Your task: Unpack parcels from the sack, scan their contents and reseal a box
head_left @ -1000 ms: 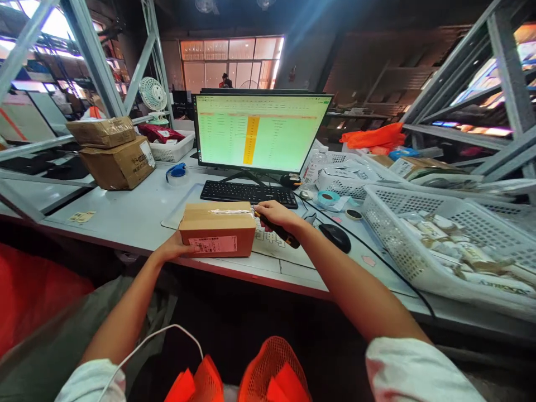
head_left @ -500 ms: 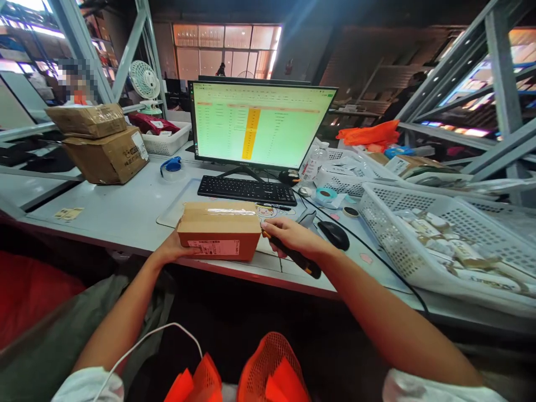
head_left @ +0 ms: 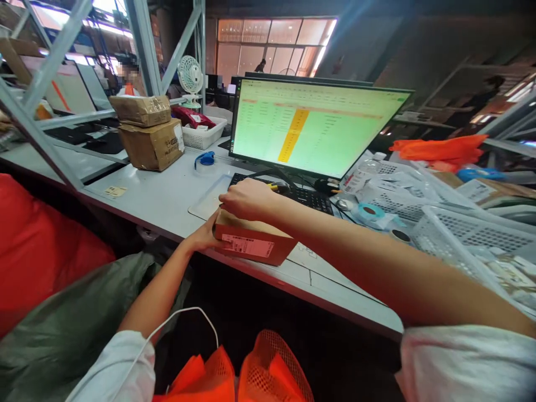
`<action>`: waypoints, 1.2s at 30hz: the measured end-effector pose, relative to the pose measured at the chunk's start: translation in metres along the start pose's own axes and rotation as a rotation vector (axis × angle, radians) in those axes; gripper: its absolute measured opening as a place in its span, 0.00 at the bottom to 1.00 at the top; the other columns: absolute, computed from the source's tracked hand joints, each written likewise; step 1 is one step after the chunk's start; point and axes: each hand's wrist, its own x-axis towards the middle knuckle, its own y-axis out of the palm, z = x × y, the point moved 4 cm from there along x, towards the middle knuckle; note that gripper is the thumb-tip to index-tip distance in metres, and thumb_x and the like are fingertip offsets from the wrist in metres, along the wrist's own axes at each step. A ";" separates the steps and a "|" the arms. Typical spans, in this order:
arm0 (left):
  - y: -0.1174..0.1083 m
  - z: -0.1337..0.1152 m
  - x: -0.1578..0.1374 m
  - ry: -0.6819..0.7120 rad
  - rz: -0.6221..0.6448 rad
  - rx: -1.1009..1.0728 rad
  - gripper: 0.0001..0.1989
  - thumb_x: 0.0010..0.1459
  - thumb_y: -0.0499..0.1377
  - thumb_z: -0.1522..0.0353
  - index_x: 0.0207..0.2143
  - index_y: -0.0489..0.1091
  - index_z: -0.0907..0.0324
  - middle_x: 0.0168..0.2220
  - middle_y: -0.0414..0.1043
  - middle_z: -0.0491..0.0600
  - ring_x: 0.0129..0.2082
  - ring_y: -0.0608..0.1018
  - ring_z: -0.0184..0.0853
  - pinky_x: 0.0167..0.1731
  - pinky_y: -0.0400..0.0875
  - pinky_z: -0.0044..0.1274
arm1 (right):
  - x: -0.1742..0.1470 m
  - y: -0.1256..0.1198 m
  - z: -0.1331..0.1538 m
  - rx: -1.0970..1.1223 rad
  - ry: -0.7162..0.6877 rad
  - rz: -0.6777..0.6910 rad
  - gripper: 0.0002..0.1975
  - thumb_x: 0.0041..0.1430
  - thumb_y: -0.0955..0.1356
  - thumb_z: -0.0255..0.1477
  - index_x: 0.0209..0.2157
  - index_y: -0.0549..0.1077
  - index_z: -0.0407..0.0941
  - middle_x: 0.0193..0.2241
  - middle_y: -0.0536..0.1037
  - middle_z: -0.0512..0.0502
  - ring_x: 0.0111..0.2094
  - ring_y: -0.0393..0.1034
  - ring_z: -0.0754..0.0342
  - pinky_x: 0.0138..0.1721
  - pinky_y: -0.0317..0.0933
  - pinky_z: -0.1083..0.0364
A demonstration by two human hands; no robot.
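Observation:
A small cardboard box (head_left: 253, 248) with a white label on its front sits at the desk's near edge. My left hand (head_left: 206, 233) grips its left end, thumb on the front face beside the label. Across the top reaches my right hand (head_left: 245, 198), closed in a fist at the box's upper left edge. A black and yellow utility knife (head_left: 274, 187) sticks out of this fist on the right. Its blade end is hidden by my hand. My right forearm covers much of the box's top.
Behind the box stand a black keyboard (head_left: 307, 198) and a monitor (head_left: 310, 128). White plastic baskets (head_left: 452, 234) with small packages fill the right side. Two stacked cartons (head_left: 151, 144) and a blue tape roll (head_left: 205, 159) are on the left. A person (head_left: 129, 78) is in the background.
My right hand has moved with the knife from the box's right end to its upper left edge. My left hand still holds the box. The view has turned leftward.

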 end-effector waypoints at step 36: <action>-0.028 -0.084 0.000 0.205 -0.302 0.616 0.53 0.49 0.72 0.51 0.70 0.52 0.58 0.70 0.53 0.61 0.71 0.55 0.53 0.69 0.48 0.43 | -0.184 0.170 -0.079 0.296 0.649 0.202 0.19 0.73 0.58 0.38 0.41 0.76 0.43 0.39 0.81 0.37 0.40 0.75 0.46 0.35 0.56 0.53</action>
